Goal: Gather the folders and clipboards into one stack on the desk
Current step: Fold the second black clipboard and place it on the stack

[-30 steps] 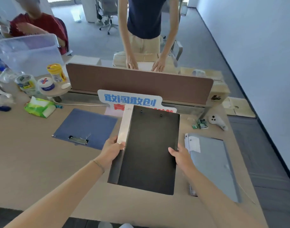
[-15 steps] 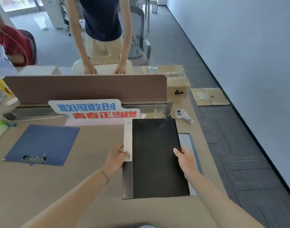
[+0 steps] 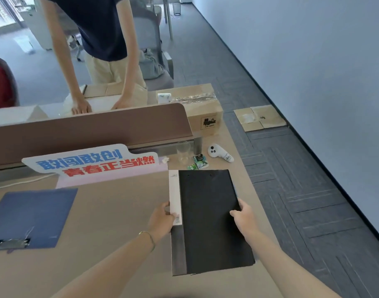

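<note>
A black folder [image 3: 208, 220] with a white spine label lies near the desk's right edge. My left hand [image 3: 162, 218] grips its left spine edge, and my right hand [image 3: 242, 216] holds its right edge. The black folder covers the grey folder seen earlier; only a thin sliver shows at its upper right edge. A blue clipboard [image 3: 33, 216] with a metal clip at its near end lies flat at the left of the desk.
A white sign with blue and red characters [image 3: 93, 162] lies behind the folder. A clear glass [image 3: 183, 154], small green packets [image 3: 198, 164] and a white controller [image 3: 219, 153] sit near the brown divider [image 3: 87, 127]. A person leans on the far desk. A cardboard box [image 3: 203, 112] stands at the right.
Both hands have carried the black folder rightward and set it over the grey folder, which is now almost fully covered. My view has swung right.
</note>
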